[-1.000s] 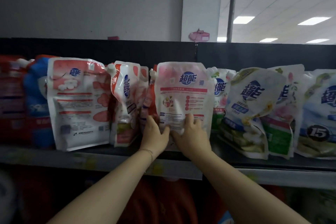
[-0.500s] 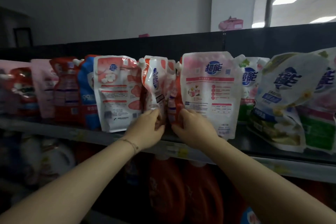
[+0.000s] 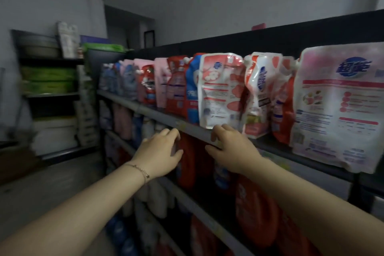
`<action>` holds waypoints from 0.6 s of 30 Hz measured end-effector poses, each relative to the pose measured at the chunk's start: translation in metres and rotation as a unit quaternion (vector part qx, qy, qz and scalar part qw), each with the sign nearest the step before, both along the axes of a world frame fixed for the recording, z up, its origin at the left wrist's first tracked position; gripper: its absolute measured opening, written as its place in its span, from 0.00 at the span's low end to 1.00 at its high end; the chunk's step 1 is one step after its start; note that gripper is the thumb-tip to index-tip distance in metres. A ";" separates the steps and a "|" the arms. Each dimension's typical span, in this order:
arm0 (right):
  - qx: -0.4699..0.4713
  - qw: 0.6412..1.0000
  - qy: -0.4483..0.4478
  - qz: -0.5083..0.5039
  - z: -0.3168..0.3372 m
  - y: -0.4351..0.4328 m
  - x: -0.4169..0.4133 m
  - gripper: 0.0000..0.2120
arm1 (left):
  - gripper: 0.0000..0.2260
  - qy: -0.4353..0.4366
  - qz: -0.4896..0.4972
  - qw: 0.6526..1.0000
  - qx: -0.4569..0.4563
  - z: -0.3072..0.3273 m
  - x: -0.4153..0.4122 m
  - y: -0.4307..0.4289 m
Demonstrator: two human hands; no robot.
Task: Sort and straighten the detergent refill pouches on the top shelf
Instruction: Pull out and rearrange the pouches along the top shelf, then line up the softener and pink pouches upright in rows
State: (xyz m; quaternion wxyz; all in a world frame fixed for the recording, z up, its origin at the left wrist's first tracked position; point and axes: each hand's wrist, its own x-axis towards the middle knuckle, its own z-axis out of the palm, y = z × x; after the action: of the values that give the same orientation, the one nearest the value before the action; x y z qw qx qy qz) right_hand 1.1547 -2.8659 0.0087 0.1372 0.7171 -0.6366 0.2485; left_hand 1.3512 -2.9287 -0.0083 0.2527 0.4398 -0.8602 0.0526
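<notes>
Step, as it looks: reaching for a pouch to straighten. Your left hand point(image 3: 160, 151) and right hand point(image 3: 230, 147) hold nothing, fingers loosely curled, just below the top shelf point(image 3: 153, 112) lip. The pouches stand in a row on it. The white-and-pink pouch point(image 3: 220, 89) sits just above your right fingertips; contact unclear. Beside it, the twisted pouch point(image 3: 259, 93) faces sideways. Likely next: grip its edges and turn it front-on.

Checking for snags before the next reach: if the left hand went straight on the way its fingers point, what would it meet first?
Probably the top shelf's front rail, just above the fingertips of the left hand. The blue pouch stands behind that. Depth is unclear.
</notes>
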 end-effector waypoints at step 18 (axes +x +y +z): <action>0.020 0.981 0.061 0.186 -0.038 -0.088 0.185 0.16 | 0.15 -0.040 0.199 0.978 0.039 -0.038 0.190 -0.014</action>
State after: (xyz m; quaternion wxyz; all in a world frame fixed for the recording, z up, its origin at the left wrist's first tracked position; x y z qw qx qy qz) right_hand 1.3399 -2.9535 -0.0297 0.1127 0.8391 -0.4878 0.2127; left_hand 1.5412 -2.9427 -0.0465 0.1856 0.6092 -0.7662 0.0860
